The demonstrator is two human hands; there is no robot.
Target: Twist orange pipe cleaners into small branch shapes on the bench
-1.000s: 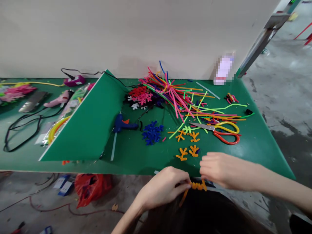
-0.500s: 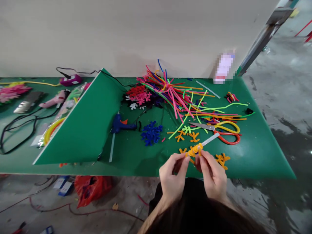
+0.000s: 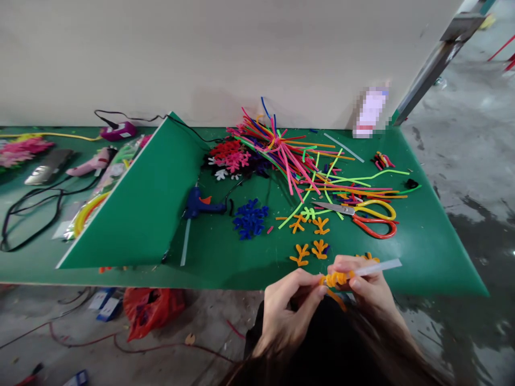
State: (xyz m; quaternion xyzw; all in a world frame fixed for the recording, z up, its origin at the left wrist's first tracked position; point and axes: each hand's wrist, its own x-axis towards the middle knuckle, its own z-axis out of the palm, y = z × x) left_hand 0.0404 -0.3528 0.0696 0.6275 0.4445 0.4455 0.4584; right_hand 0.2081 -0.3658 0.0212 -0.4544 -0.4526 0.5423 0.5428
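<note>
Orange chenille stem [image 3: 333, 279], coiled tightly around one end of a translucent glue stick [image 3: 378, 268], is positioned over the near edge of the green work table [image 3: 434, 252]. Left hand [image 3: 287, 311] pinches the coil between thumb and fingers; right hand [image 3: 362, 281] grasps the coil and stick together. Orange branched chenille shapes [image 3: 309, 252] lie just beyond the hands; red-and-yellow-handled scissors [image 3: 374, 217] lie farther right.
</note>
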